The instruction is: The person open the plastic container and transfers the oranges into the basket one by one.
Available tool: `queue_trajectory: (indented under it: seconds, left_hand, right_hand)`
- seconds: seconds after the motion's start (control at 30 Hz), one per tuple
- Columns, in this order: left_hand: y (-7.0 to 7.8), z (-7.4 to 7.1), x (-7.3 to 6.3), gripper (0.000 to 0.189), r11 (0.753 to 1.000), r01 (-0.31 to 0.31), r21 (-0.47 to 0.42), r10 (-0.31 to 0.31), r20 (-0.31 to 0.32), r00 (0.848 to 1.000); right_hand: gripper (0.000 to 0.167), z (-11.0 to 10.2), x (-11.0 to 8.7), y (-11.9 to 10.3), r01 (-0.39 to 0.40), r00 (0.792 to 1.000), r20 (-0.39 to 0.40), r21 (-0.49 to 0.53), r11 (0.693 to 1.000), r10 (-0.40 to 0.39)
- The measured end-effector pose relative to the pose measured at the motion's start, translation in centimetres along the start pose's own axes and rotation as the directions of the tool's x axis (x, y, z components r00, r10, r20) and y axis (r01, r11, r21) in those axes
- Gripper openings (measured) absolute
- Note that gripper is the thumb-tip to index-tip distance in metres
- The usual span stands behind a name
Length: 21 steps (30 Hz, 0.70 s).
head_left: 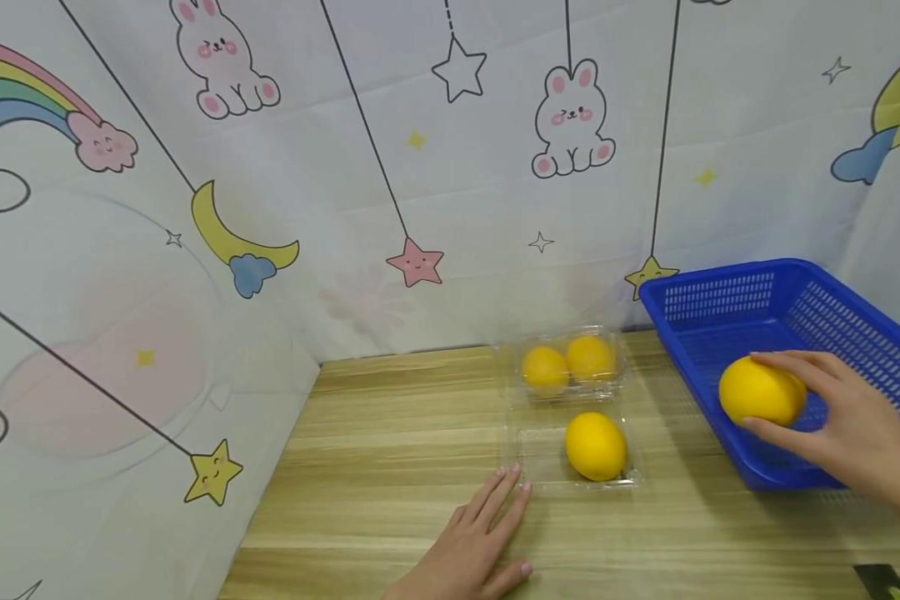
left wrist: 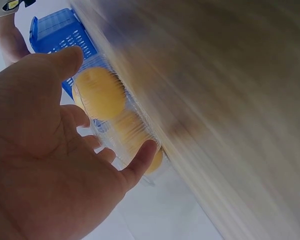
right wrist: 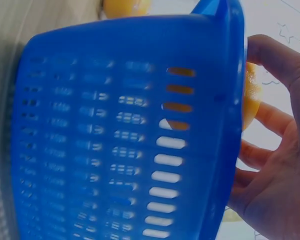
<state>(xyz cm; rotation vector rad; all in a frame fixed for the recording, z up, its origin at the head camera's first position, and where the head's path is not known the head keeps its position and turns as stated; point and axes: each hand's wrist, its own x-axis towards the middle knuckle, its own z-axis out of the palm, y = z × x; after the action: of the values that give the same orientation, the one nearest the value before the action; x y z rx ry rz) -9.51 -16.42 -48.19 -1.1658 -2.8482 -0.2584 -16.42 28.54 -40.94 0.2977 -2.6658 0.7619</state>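
Observation:
My right hand [head_left: 858,421] holds a yellow citrus fruit [head_left: 761,392] between thumb and fingers, over the near left part of a blue plastic basket [head_left: 768,479]. In the right wrist view, the basket's slotted wall hides part of that fruit [right wrist: 250,95]. On the wooden table, left of the basket, sits a clear plastic box [head_left: 543,479]. Two similar fruits [head_left: 545,371] lie side by side at its back, and one more fruit [head_left: 596,446] is at its front right. My left hand [head_left: 472,546] rests with extended fingers, its fingertips right at the box's near left corner.
A white cloth [head_left: 360,167] printed with rabbits, stars and moons hangs behind and left of the wooden table [head_left: 375,467]. The basket's high rim stands at the right, close to the box. A small dark object [head_left: 888,581] shows at the bottom right edge.

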Motion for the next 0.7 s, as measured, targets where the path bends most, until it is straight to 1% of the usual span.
queue_trajectory:
  seconds: [0.2, 0.37, 0.43, 0.57, 0.7]
  left_hand:
    - [0.0, 0.0, 0.0, 0.080, 1.000, 0.004, -0.004, -0.004, 0.008, 1.000]
    - [0.1, 0.0, 0.0, 0.080, 1.000, 0.004, 0.004, -0.004, 0.006, 1.000]
    - [0.1, 0.0, 0.0, 0.080, 1.000, 0.006, 0.008, -0.006, 0.005, 1.000]
    - [0.1, 0.0, 0.1, 0.080, 1.000, 0.007, 0.006, -0.007, 0.005, 1.000]
    - [0.1, -0.1, 0.1, 0.081, 1.000, 0.009, 0.001, -0.009, 0.010, 1.000]
  right_hand:
    - [0.080, 0.2, -0.1, 1.2, -0.013, 0.999, 0.030, -0.051, 0.999, 0.015]
    - [0.078, 0.3, -0.2, 2.3, 0.001, 0.996, 0.092, -0.120, 0.993, 0.010]
    - [0.078, 0.3, -0.3, 2.7, 0.008, 0.992, 0.129, -0.148, 0.989, 0.011]
    - [0.081, 0.3, -0.3, 3.1, -0.008, 0.977, 0.211, -0.168, 0.986, 0.044]
    - [0.085, 0.2, -0.2, 3.2, -0.031, 0.965, 0.251, -0.165, 0.986, 0.072]
